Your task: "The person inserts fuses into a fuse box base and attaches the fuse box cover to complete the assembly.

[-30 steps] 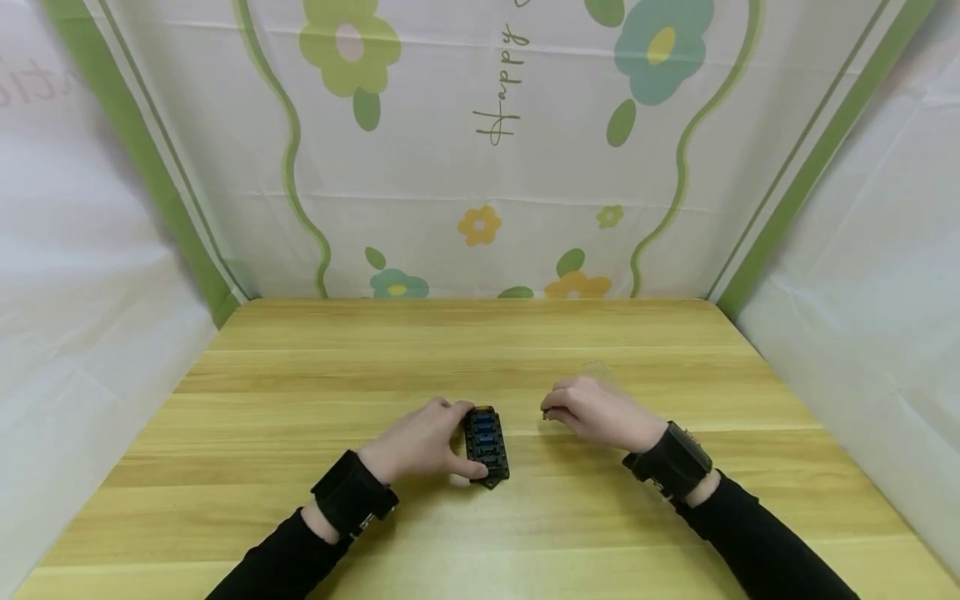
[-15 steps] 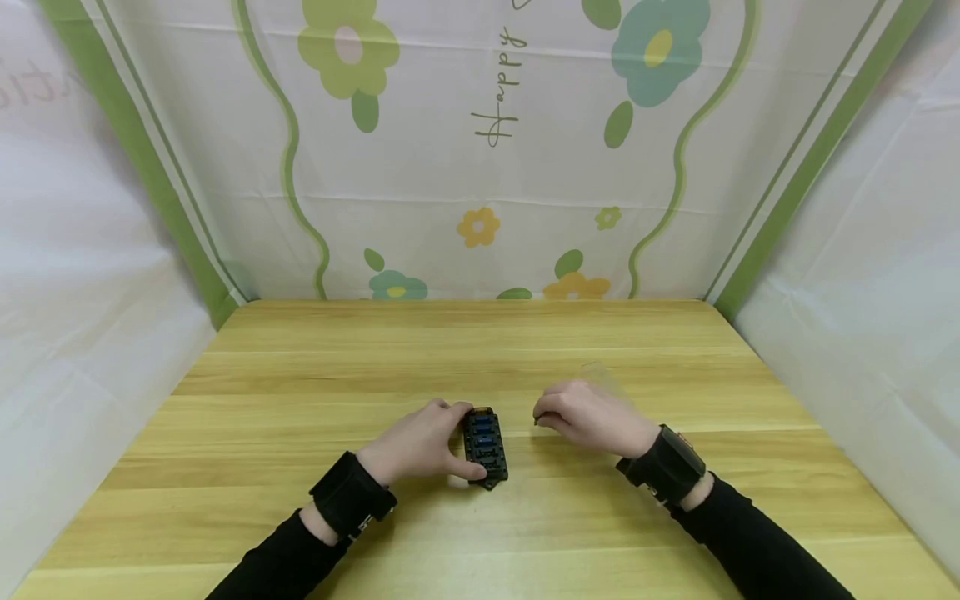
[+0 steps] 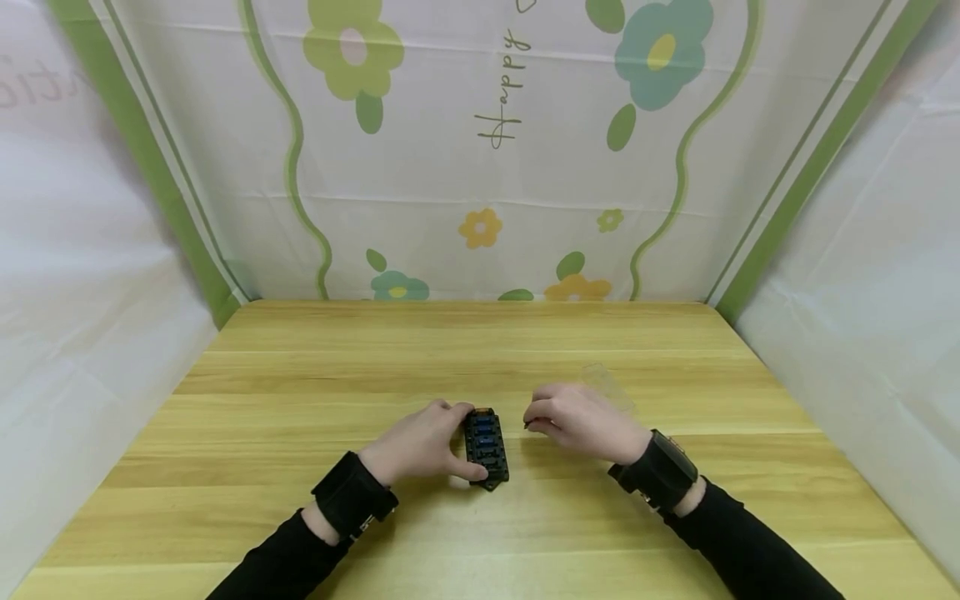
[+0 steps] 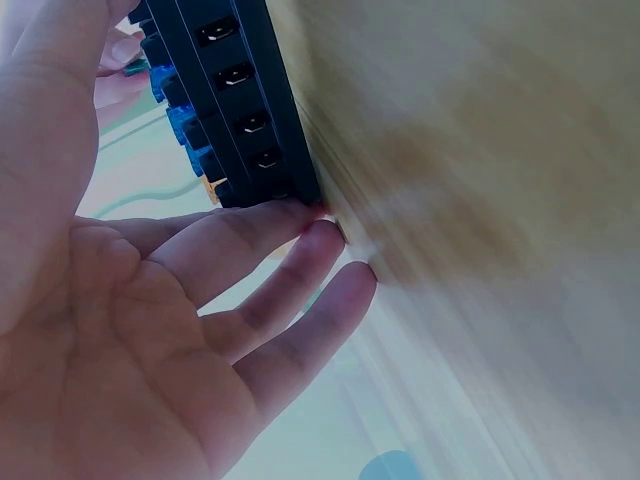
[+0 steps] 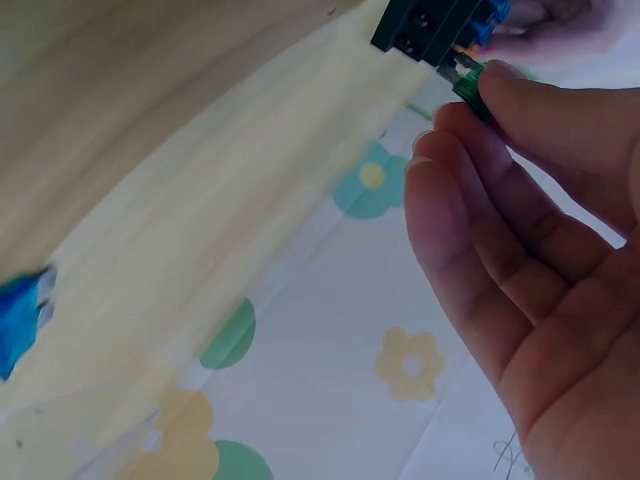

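A black fuse box [image 3: 486, 446] with blue blade fuses in some of its slots lies on the wooden table. My left hand [image 3: 423, 443] grips it by its two ends, thumb at the near end and index finger at the far end. In the left wrist view, the side of the fuse box [image 4: 235, 90] shows a row of metal terminals. Just right of the box, my right hand [image 3: 588, 421] pinches a small green blade fuse [image 5: 470, 92] between thumb and index finger. Its metal prongs point away from the fingertips. In the head view, the fingers mostly hide it.
A thin clear plastic cover [image 3: 606, 383] lies on the table behind my right hand. At the left of the right wrist view is a blue blade fuse [image 5: 18, 320] on the table. A flower-printed cloth [image 3: 420, 175] hangs behind the table's far edge.
My right hand has moved left and slightly nearer, bringing the green fuse closer to the fuse box. More of the clear cover now shows. My left hand and the box stay put.
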The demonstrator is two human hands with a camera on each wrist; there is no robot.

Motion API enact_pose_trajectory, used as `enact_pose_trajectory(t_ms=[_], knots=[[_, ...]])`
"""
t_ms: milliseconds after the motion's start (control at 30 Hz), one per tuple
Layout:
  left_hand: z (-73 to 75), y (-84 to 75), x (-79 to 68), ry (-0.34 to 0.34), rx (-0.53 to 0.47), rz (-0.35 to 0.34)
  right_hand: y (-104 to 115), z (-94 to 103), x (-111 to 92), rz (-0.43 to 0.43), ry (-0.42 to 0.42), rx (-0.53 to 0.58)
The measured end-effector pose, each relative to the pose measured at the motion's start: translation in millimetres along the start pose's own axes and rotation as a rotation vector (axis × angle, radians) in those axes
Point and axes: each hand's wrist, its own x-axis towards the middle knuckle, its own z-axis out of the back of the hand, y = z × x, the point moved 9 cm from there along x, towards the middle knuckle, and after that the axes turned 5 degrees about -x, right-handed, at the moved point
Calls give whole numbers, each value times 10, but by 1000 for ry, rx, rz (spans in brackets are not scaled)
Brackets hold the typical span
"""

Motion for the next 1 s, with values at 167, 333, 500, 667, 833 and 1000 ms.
enact_pose_trajectory(t_ms=[167, 333, 500, 667, 833, 1000], knots=[[-6, 9, 4, -1, -6, -2, 72, -29, 59, 13, 2, -4], [-5, 0, 7, -2, -8, -17, 145, -21, 127, 28, -6, -3], [7, -9, 15, -12, -5, -35, 248, 16, 216, 59, -22, -4], [4, 3, 20, -17, 2, -38, 335, -5, 296, 77, -12, -13], [6, -1, 13, -18, 8, -45, 421, -29, 356, 90, 1, -24], [6, -6, 12, -17, 11, -48, 483, -76, 386, 107, 35, -26]])
